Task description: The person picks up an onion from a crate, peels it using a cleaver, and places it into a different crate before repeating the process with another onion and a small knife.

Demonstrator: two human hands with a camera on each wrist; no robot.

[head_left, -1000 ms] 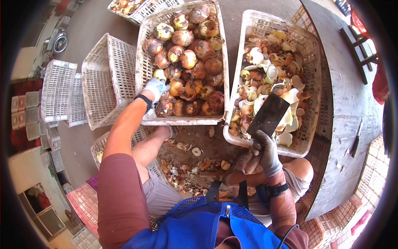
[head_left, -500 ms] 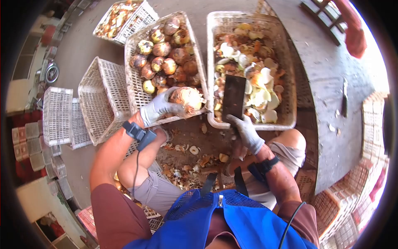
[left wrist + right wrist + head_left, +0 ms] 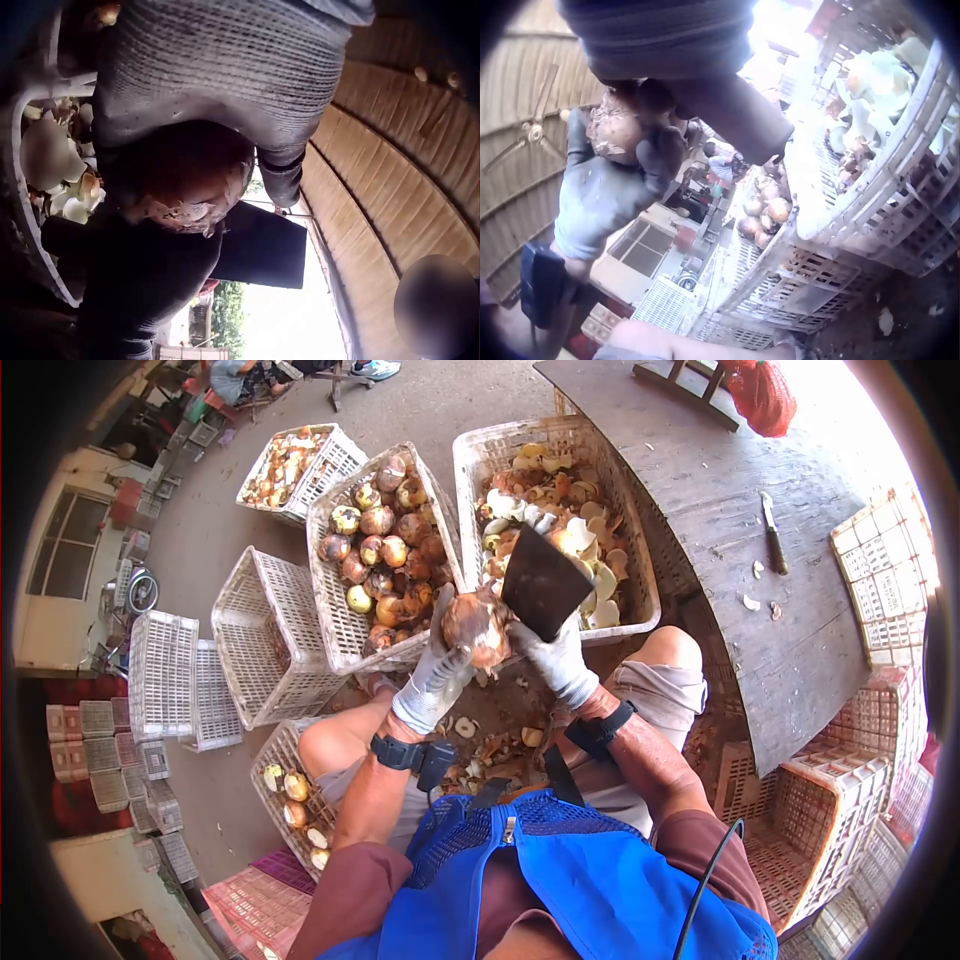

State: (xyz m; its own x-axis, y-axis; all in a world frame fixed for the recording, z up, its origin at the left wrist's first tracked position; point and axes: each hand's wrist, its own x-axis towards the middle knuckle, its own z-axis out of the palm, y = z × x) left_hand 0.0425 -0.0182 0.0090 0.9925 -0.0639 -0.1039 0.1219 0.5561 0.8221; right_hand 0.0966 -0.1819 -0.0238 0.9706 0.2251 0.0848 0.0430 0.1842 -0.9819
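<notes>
Gloved, my left hand (image 3: pixel 437 672) grips a large brown-skinned onion (image 3: pixel 476 626), its fingers and thumb around the sides. My right hand (image 3: pixel 556 662), also gloved, holds a cleaver with a broad dark blade (image 3: pixel 546 582) beside the onion's right side. In the left wrist view the right hand (image 3: pixel 154 274) is close under the onion (image 3: pixel 187 184), and the blade (image 3: pixel 262 244) extends to the right. From the right wrist, papery skin shows on the onion (image 3: pixel 615 135) in the left hand (image 3: pixel 600 199). The cleaver's handle is mostly hidden by the right hand.
Ahead stand a crate of unpeeled onions (image 3: pixel 318 600) and a crate of peelings (image 3: pixel 640 575). Stacked empty crates (image 3: pixel 235 615) are at left, above a crate with several peeled onions (image 3: pixel 268 765). A knife (image 3: pixel 774 540) lies on the grey board (image 3: pixel 690 470) at right.
My left hand has lifted an onion out of the crate and brought it to the middle. My right hand has moved the cleaver in beside it. The head view has shifted.
</notes>
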